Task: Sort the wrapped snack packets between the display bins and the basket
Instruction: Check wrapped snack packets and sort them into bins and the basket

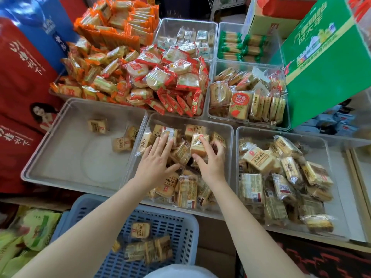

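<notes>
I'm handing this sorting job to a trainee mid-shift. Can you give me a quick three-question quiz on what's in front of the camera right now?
1. True or false: the blue basket already holds a few wrapped packets.
2. Which hand grips a packet? A) left hand B) right hand C) neither
3. Fill in: of the three front bins, the one with the fewest packets is the ___ bin.

Key
1. True: several packets lie in the basket.
2. B: the right hand's thumb and fingers wrap a tan cake packet in the middle bin; the left hand rests flat, fingers straight, on the packets there.
3. Left: only three packets show in it.
</notes>
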Action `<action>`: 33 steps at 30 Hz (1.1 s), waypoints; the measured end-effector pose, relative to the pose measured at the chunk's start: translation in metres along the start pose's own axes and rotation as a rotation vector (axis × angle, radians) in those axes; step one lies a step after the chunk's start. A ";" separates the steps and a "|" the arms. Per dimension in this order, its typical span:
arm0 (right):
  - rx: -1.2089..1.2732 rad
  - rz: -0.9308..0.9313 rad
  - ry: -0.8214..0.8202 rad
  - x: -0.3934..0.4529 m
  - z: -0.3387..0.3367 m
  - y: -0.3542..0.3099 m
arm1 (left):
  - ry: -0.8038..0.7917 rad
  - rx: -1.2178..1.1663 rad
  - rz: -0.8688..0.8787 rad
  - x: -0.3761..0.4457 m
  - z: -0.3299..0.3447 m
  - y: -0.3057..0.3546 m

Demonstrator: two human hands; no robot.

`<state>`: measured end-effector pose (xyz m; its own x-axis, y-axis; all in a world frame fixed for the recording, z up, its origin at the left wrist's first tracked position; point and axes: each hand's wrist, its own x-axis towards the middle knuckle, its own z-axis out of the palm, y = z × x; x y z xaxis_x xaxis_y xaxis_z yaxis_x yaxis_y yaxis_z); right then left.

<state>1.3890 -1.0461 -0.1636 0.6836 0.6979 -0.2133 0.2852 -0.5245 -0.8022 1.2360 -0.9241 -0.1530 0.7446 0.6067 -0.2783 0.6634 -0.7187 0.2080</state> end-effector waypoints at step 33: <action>-0.325 0.324 -0.237 0.104 0.264 -0.152 | 0.406 -0.189 -0.786 -0.080 -0.008 -0.261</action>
<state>1.2391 -0.7654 -0.2110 0.6108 0.5460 -0.5734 0.3034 -0.8304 -0.4674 1.0034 -0.7824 -0.1773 0.0163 0.9980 -0.0606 0.9661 -0.0001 0.2581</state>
